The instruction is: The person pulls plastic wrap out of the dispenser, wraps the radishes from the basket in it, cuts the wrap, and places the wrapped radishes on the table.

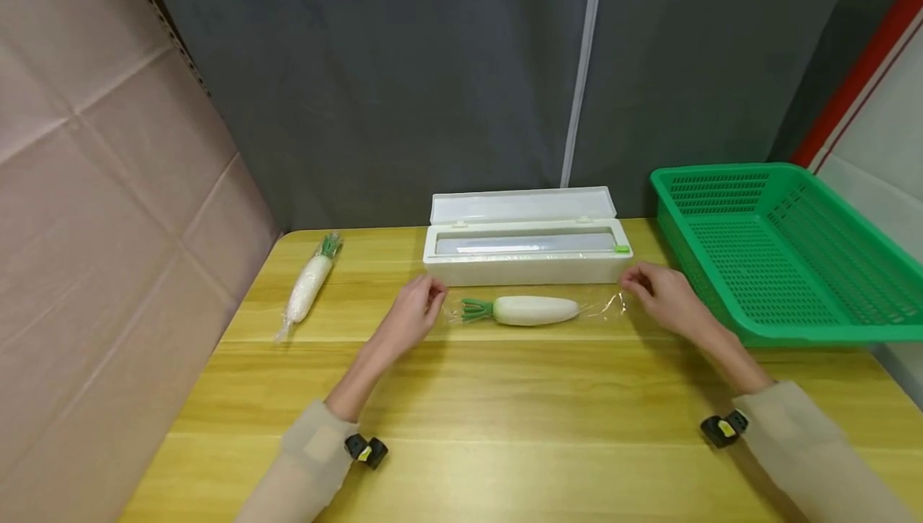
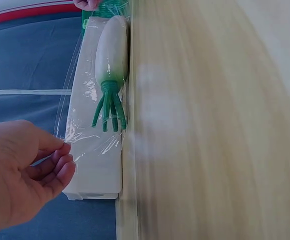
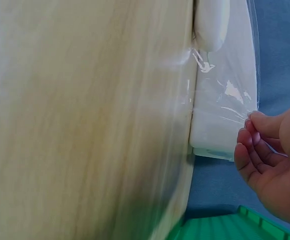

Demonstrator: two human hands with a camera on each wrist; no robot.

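A white radish (image 1: 537, 311) with short green stalks lies crosswise in front of the white wrap box, clear plastic film (image 3: 224, 100) around it. My left hand (image 1: 417, 311) pinches the film at the stalk end, between thumb and forefinger. At the tip end my right hand (image 1: 663, 295) pinches the film's other corner. Between the two hands the film's edge runs taut in the left wrist view. Behind the radish stands the cling film box (image 1: 530, 271), its lid (image 1: 522, 207) raised, with a small green slider (image 1: 622, 249) at the right.
Another radish (image 1: 308, 289), wrapped in film, lies at the table's back left. A green perforated basket (image 1: 764, 267) sits at the right, close to my right hand. The wooden table (image 1: 505, 403) ends at a grey curtain (image 1: 397, 82) behind the box.
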